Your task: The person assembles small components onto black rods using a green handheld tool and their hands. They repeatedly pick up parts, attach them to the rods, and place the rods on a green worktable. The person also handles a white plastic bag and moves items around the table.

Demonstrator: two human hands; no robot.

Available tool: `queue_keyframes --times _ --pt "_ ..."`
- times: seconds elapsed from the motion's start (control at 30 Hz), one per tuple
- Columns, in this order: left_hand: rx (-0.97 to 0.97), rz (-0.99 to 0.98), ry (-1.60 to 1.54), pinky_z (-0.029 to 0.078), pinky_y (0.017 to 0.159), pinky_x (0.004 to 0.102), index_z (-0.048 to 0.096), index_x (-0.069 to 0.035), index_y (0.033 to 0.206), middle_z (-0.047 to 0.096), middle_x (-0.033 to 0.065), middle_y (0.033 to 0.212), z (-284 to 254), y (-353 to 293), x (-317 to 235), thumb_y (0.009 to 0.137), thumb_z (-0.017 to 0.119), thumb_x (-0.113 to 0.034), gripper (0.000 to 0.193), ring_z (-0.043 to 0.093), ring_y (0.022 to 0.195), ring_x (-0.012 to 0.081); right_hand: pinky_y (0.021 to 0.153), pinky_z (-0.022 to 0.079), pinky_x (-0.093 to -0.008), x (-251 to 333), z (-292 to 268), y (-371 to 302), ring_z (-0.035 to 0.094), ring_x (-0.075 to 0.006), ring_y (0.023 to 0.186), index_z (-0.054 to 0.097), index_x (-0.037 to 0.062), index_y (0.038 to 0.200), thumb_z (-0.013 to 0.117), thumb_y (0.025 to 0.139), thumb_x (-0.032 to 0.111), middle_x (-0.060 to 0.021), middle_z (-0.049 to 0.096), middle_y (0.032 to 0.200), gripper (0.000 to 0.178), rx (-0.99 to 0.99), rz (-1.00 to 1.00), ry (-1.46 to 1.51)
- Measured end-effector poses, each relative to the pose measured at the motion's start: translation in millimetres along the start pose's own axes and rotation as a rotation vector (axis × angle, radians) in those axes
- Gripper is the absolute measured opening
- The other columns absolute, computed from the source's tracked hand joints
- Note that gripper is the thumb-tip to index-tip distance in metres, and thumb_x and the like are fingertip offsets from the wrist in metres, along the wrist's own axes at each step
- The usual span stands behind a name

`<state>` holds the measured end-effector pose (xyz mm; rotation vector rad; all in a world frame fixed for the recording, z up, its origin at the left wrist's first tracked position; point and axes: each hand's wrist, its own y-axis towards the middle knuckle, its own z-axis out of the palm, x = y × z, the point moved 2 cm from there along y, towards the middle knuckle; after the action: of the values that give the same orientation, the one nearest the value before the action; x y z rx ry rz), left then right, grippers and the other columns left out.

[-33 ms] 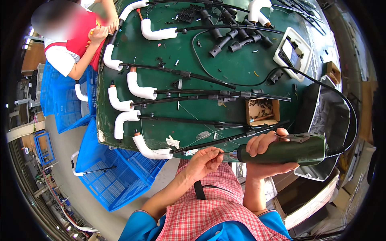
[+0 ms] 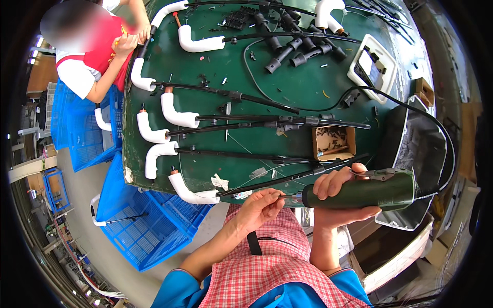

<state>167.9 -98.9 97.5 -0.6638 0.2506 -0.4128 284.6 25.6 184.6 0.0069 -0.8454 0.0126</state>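
My right hand is wrapped round the thick body of a dark green electric screwdriver, which lies level with its tip toward the left. Thumb and fingers of my left hand pinch together right at that tip. Whatever small piece they hold there is hidden. Just beyond both hands, a black rod with a white L-shaped handle lies at the near table edge. More black rods with white bent handles, such as one white handle, lie in a row across the green table.
A small box of dark screws sits beyond my right hand. Further back are a white tray and black tubular joints. A black bin and looping cable stand right. Blue crates are left; a person in red works far left.
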Motion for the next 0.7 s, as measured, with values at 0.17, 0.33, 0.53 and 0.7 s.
queue_keyframes --times 0.17,0.33,0.53,0.7 --pt "0.012 0.006 0.016 0.035 0.045 0.0201 0.061 -0.002 0.096 0.066 0.0063 0.079 7.6 -1.6 1.4 0.094 0.056 -0.02 0.019 0.047 0.053 0.0065 0.048 0.042 -0.0328 1.2 -7.8 -2.0 0.048 -0.0176 0.049 0.044 0.0041 0.121 0.043 0.071 0.085 -0.0048 0.047 0.063 0.096 -0.043 0.031 0.012" --pt "-0.111 0.234 0.032 0.041 0.049 0.0218 0.058 -0.004 0.099 0.064 0.0075 0.08 28.4 -9.4 30.3 0.097 0.054 -0.025 0.022 0.055 0.06 0.0087 0.046 0.037 -0.0305 7.9 -22.2 3.3 0.045 -0.0162 0.048 0.046 0.005 0.119 0.04 0.076 0.082 -0.0041 0.045 0.062 0.089 -0.217 0.077 0.148" --pt "-0.34 0.607 1.229 0.047 0.068 0.029 0.053 -0.005 0.113 0.058 0.0093 0.095 -4.9 -12.9 11.4 0.084 0.068 -0.027 0.039 0.058 0.079 0.0172 0.049 0.033 -0.0271 15.6 -72.2 1.8 0.039 -0.0131 0.052 0.051 0.005 0.116 0.038 0.086 0.072 -0.0023 0.042 0.064 0.074 -0.399 0.125 0.279" --pt "-0.445 0.808 2.094 0.041 0.082 0.04 0.056 -0.006 0.103 0.057 0.0104 0.094 -89.1 3.6 -12.9 0.075 0.069 -0.013 0.032 0.053 0.092 0.0295 0.048 0.032 -0.0269 18.4 -88.3 -10.0 0.039 -0.0132 0.052 0.052 0.0043 0.116 0.039 0.087 0.072 -0.0028 0.042 0.064 0.075 -0.474 0.178 0.266"
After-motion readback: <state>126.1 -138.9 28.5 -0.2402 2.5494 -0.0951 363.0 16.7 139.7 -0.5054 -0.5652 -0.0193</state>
